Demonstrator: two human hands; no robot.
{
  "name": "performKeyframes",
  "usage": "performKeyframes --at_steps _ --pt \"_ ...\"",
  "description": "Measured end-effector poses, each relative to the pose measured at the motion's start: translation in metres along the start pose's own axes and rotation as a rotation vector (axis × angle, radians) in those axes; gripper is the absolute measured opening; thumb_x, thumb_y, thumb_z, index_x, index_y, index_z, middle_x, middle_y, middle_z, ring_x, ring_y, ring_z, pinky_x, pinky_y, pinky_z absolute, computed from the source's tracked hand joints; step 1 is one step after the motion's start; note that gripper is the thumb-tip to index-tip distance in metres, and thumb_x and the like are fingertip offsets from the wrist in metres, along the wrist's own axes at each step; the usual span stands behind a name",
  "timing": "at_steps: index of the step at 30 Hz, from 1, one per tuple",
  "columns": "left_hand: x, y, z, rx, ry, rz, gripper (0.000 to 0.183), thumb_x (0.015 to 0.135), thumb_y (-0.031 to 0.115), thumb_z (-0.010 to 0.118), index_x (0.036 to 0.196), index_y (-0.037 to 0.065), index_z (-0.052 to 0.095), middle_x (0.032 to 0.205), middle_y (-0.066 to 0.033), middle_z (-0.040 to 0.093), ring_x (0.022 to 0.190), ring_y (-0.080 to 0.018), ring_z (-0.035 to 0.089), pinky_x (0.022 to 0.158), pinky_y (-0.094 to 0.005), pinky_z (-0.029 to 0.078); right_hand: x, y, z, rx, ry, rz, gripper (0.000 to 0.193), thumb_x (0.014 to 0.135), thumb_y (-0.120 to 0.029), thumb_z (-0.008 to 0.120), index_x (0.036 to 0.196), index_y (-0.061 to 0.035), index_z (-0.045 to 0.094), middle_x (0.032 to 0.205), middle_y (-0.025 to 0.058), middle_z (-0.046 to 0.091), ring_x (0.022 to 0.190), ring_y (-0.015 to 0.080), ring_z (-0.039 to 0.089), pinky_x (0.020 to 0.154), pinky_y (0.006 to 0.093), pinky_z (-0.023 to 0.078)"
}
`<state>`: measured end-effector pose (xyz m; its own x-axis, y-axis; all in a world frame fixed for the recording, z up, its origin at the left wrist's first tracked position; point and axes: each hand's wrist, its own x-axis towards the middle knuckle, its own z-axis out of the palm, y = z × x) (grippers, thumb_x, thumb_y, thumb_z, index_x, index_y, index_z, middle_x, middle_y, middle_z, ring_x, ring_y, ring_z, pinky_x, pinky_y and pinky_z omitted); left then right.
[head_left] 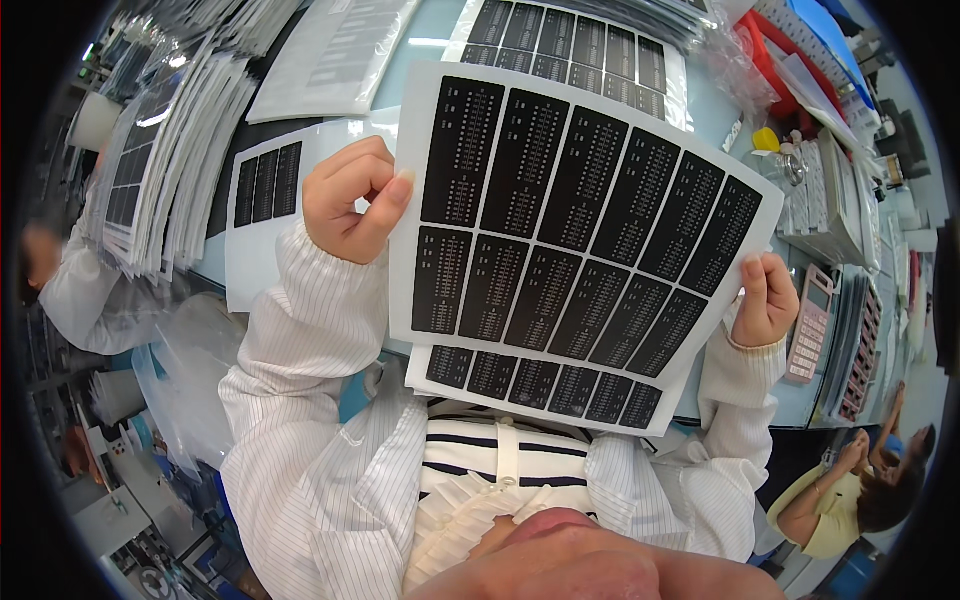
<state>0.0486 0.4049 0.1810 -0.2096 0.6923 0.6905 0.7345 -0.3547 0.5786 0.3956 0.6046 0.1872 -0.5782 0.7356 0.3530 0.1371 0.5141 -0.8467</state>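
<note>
So I had this white sheet of black labels up in front of me, held by both side edges over the pale blue table. My left hand was curled almost into a fist on the left edge, thumb pressed flat on the front of the paper and the other fingers tucked in behind or beside it. My right hand pinched the lower right edge, thumb on top, fingers closed around the margin. So both hands were closed tight on the same sheet, nothing else in them.

The sheet sat tilted, with its right side dropping lower than the left. It carried two rows of long black rectangles with tiny pale print that I couldn't make out. Right under it, peeking out along the bottom, was a second label sheet with a row of smaller black rectangles. I couldn't tell if it was touching the one I held.

Another partly used sheet lay on the table just past my left hand, only a few black labels on it. A fanned stack of sheets sat further left, and more label sheets lay at the far side. A pink calculator was just beside my right hand. Another person in a yellow top was off at the lower right.
</note>
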Motion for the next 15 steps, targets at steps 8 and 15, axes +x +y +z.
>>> performKeyframes --at_steps 8,15 --pt "-0.001 0.001 0.000 0.012 0.008 -0.004 0.021 0.075 0.003 0.059 0.058 0.000 0.046 0.053 -0.0050 0.043 0.045 -0.0127 0.038 0.041 -0.0244 0.028 0.001 -0.007 0.003 0.024 -0.004 0.031 0.016 0.091 -0.012 0.051 0.083 0.0018 0.055 0.074 -0.0017 0.054 0.066 0.0029 0.044 0.061 0.0148 0.034" --pt "-0.001 -0.003 0.001 -0.009 0.000 0.004 0.021 0.075 0.002 0.058 0.058 0.000 0.046 0.053 -0.0053 0.041 0.046 -0.0133 0.037 0.042 -0.0251 0.027 0.001 -0.013 0.003 0.042 -0.004 0.046 0.017 0.090 -0.013 0.052 0.084 0.0017 0.055 0.072 -0.0021 0.054 0.063 0.0028 0.044 0.058 0.0149 0.034"
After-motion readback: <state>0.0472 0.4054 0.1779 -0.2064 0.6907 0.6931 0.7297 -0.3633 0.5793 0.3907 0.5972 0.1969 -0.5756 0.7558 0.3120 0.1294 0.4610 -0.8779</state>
